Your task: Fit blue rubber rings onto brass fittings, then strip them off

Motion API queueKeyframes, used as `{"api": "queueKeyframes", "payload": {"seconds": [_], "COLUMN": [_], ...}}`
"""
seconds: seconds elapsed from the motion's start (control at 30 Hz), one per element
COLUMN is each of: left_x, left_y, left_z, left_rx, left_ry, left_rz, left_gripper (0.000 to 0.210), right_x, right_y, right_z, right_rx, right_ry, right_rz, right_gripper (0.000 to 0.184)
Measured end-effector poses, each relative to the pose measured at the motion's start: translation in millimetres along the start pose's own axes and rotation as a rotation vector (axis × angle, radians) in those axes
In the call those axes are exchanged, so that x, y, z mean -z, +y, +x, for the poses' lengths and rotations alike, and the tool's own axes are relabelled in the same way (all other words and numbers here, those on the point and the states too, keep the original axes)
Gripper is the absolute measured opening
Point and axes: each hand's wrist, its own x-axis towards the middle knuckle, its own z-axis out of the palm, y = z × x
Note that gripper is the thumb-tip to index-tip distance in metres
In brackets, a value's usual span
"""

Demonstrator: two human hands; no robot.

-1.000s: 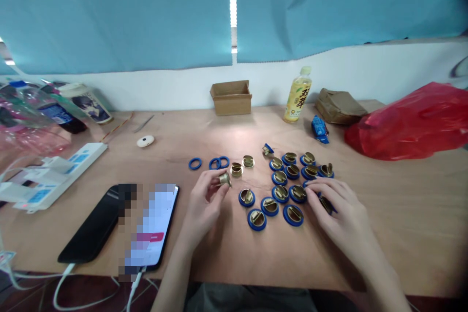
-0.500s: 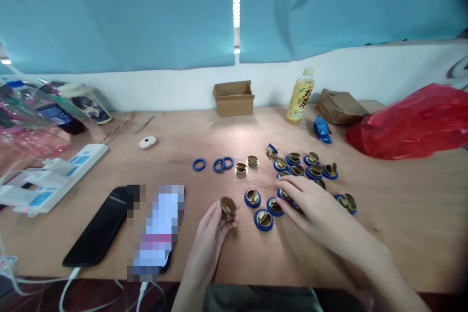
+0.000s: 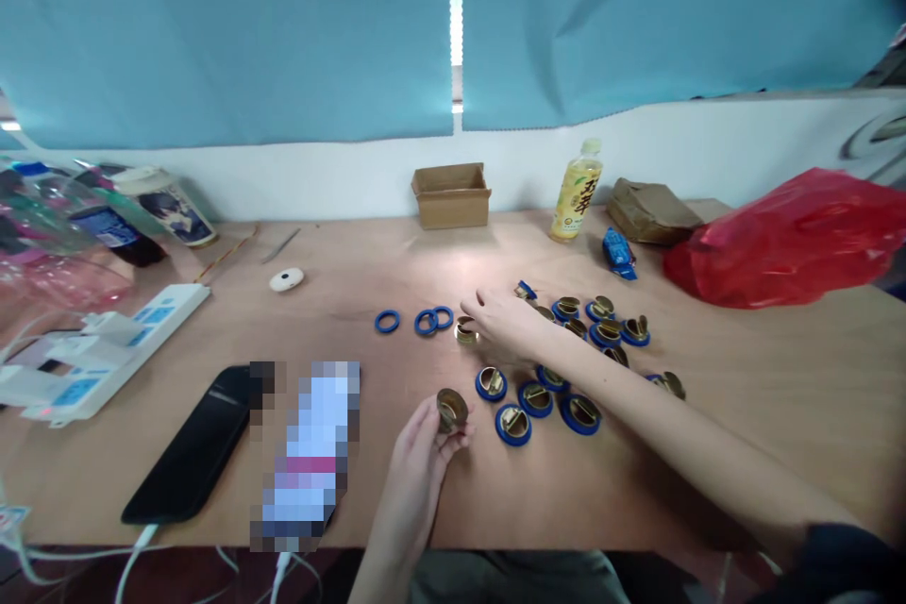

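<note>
- Left hand (image 3: 425, 444): low over the near side of the desk (image 3: 332, 293). Grip clamped on one brass cup (image 3: 451, 411), thumb at its left side, fingers under and to its right; the hollow side faces up toward the camera.
- Right hand (image 3: 506, 323): reached across, forearm above part of the group of blue-rimmed pieces. Fingers bent, tips just beside a loose brass piece (image 3: 465, 333) that has no blue rim. Cannot tell whether this grip is apart or together, or whether it touches the piece.
- Blue rings: a single ring (image 3: 387, 330) lies flat to the left; an overlapping pair (image 3: 426, 332) lies between it and the loose piece.
- Blue-rimmed pieces: several spread from centre to right, e.g. one (image 3: 513, 425) nearest the person, to the right of the left hand. Another (image 3: 525, 290) is tilted at the far edge of the group.
- Left part of desk: black phone (image 3: 194, 453), second phone (image 3: 304, 453) with blurred screen, power strip (image 3: 134, 344), white round object (image 3: 286, 279).
- Back of desk: cardboard box (image 3: 453, 209), yellow-labelled bottle (image 3: 575, 198), small blue packet (image 3: 619, 253), red bag (image 3: 785, 241) at far right.
</note>
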Motion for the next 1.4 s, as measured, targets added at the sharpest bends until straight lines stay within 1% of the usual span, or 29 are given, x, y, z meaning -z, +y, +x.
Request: {"api": "queueKeyframes", "payload": {"seconds": [0.13, 0.23, 0.3, 0.4, 0.5, 0.67, 0.87, 1.03, 1.1, 1.17, 1.3, 1.4], "left_x": [0.0, -0.1, -0.3, -0.5, -0.4, 0.0, -0.3, 0.2, 0.7, 1.3, 1.7, 1.0], "left_y": [-2.5, -3.1, -3.0, -2.4, -1.9, -2.1, -2.0, -1.7, -1.9, -2.0, -1.7, -0.9], "left_z": [-2.6, -2.7, -2.4, -2.0, -1.7, -1.5, -2.3, -1.8, -1.2, -0.8, -0.4, -0.5], "left_rx": [-0.013, -0.019, -0.016, -0.01, -0.017, -0.03, -0.014, -0.019, -0.019, -0.019, -0.022, -0.019], "left_ry": [0.028, 0.036, 0.038, 0.042, 0.034, 0.033, 0.022, 0.015, 0.014, 0.009, 0.016, 0.027], "left_rz": [-0.051, -0.057, -0.058, -0.058, -0.048, -0.04, -0.062, -0.054, -0.049, -0.045, -0.041, -0.043], "left_gripper": [0.039, 0.037, 0.036, 0.036, 0.036, 0.035, 0.036, 0.034, 0.034, 0.034, 0.033, 0.033], "right_x": [-7.6, -12.5, -13.7, -11.2, -6.6, -4.4, -9.5, -11.4, -10.2, -7.2, 4.1, 15.2], "right_y": [-5.4, -5.6, -5.3, -3.2, 2.5, 13.1, 16.0, 13.1, 10.6, 8.0, 1.4, -5.1], "right_z": [2.0, 2.0, 1.8, 1.6, 2.2, 4.8, 8.4, 7.6, 6.8, 6.0, 5.4, 6.7], "right_rx": [0.015, 0.0, -0.014, -0.03, -0.048, -0.142, -0.142, -0.159, -0.158, -0.187, -0.286, -0.366], "right_ry": [0.014, 0.005, -0.006, -0.011, -0.019, -0.029, 0.022, 0.053, 0.05, 0.03, -0.014, -0.037], "right_rz": [-0.006, -0.029, -0.038, -0.031, 0.019, 0.13, 0.217, 0.268, 0.284, 0.291, 0.268, 0.232], "right_gripper": [0.02, 0.024, 0.027, 0.026, 0.024, 0.024, 0.02, 0.019, 0.018, 0.018, 0.016, 0.021]}}
